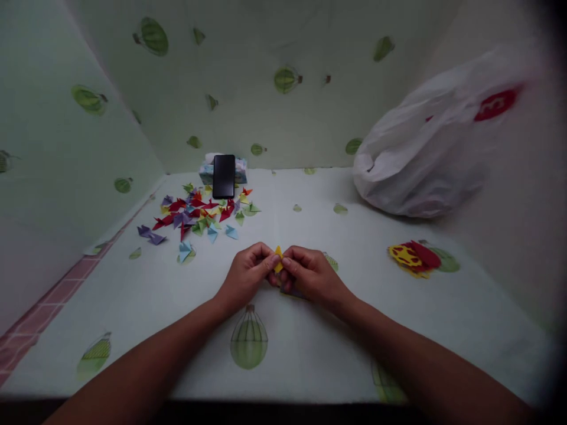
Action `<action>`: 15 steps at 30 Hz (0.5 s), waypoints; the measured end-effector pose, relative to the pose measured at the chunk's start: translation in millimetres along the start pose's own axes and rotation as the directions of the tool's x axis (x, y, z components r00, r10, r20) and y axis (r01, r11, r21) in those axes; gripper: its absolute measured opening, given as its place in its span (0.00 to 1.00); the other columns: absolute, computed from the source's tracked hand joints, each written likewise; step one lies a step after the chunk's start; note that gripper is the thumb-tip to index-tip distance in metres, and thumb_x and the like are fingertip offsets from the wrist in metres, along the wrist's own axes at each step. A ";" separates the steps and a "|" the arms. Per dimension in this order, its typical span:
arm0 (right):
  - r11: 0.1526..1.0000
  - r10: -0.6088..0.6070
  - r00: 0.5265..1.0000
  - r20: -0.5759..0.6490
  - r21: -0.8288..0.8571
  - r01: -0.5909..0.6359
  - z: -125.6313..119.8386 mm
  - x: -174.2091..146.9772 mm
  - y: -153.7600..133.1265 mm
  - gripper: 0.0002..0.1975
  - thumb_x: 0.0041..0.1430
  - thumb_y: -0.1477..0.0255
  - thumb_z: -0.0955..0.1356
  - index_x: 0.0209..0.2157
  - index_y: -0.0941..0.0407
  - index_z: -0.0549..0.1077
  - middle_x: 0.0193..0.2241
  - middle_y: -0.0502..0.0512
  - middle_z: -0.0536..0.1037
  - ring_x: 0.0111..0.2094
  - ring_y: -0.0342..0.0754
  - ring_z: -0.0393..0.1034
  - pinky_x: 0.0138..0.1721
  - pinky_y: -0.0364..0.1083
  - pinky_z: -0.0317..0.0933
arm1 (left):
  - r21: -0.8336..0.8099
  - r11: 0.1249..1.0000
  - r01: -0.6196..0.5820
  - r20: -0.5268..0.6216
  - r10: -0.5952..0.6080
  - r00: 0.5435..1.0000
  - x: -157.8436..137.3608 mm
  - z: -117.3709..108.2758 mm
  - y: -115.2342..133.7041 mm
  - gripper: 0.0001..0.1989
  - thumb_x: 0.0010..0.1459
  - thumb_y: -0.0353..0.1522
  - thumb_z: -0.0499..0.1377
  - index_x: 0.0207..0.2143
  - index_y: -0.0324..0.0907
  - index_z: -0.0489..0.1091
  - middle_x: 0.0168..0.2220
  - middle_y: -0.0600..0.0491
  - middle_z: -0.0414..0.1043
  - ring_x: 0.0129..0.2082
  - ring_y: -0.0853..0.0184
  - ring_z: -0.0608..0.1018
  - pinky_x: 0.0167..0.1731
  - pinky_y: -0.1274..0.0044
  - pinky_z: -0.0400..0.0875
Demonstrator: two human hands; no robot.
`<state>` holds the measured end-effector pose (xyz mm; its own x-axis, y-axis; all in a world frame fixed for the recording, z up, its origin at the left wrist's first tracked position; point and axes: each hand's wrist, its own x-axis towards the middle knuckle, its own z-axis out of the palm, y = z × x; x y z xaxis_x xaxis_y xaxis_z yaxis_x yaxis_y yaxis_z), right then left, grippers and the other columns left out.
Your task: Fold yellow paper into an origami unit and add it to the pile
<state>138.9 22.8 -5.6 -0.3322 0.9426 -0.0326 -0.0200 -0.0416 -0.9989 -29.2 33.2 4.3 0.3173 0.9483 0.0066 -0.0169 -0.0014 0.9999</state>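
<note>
Between my two hands is a small yellow piece of folded paper (279,258), pinched above the table. My left hand (253,265) grips its left edge with thumb and fingers. From the other side my right hand (309,270) pinches its right edge. The fingers cover much of the paper, so its full shape is hidden. Under my right hand lies a dark, flat piece with a yellowish edge (292,293), mostly covered. Several folded paper cranes (181,219) in red, purple, blue, green and orange lie heaped at the back left.
A black phone (224,176) leans upright on a tissue box (240,170) behind the cranes. A large white plastic bag (411,159) stands at the back right. Red and yellow cut-outs (414,257) lie on the right of the balloon-print cloth (199,348).
</note>
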 end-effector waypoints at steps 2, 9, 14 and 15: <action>1.000 -0.015 1.000 -0.001 0.002 0.015 -0.5 0.3 -1.3 0.18 0.62 0.56 0.66 0.27 0.56 0.67 0.21 0.50 0.74 0.21 0.42 0.68 0.24 0.43 0.62 | 0.025 1.000 -0.016 0.006 0.016 1.000 -0.3 -0.7 -0.5 0.16 0.55 0.42 0.65 0.26 0.39 0.68 0.19 0.57 0.70 0.18 0.73 0.71 0.23 0.81 0.64; 0.979 -0.075 0.995 -0.058 -0.193 0.063 -4.6 -1.0 -12.5 0.18 0.59 0.60 0.68 0.22 0.55 0.65 0.17 0.47 0.69 0.18 0.40 0.61 0.20 0.41 0.55 | 0.026 1.000 0.018 0.186 -0.022 0.982 -2.3 2.3 1.0 0.15 0.54 0.42 0.65 0.26 0.39 0.71 0.22 0.55 0.72 0.20 0.72 0.72 0.23 0.80 0.65; 0.991 -0.115 0.987 -0.109 -0.087 0.106 -3.2 -3.0 -14.1 0.20 0.64 0.57 0.64 0.24 0.55 0.66 0.18 0.48 0.71 0.19 0.41 0.66 0.23 0.42 0.60 | -0.140 0.989 0.043 0.109 -0.028 0.994 -3.1 4.6 1.6 0.14 0.54 0.40 0.66 0.27 0.39 0.71 0.21 0.55 0.72 0.21 0.73 0.72 0.24 0.81 0.67; 0.995 -0.101 0.990 -0.094 -0.011 0.100 -2.7 -3.2 -14.0 0.19 0.63 0.56 0.65 0.26 0.55 0.66 0.19 0.48 0.72 0.20 0.41 0.67 0.24 0.42 0.61 | -0.182 0.982 0.054 0.077 -0.041 0.996 -3.1 5.3 0.6 0.14 0.54 0.40 0.67 0.28 0.39 0.71 0.20 0.56 0.71 0.20 0.73 0.71 0.23 0.81 0.66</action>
<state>142.8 21.3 8.4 -0.2385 0.9690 0.0653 -0.0432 0.0566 -0.9975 -25.2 28.7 5.0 0.3894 0.9205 -0.0328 -0.1722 0.1078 0.9791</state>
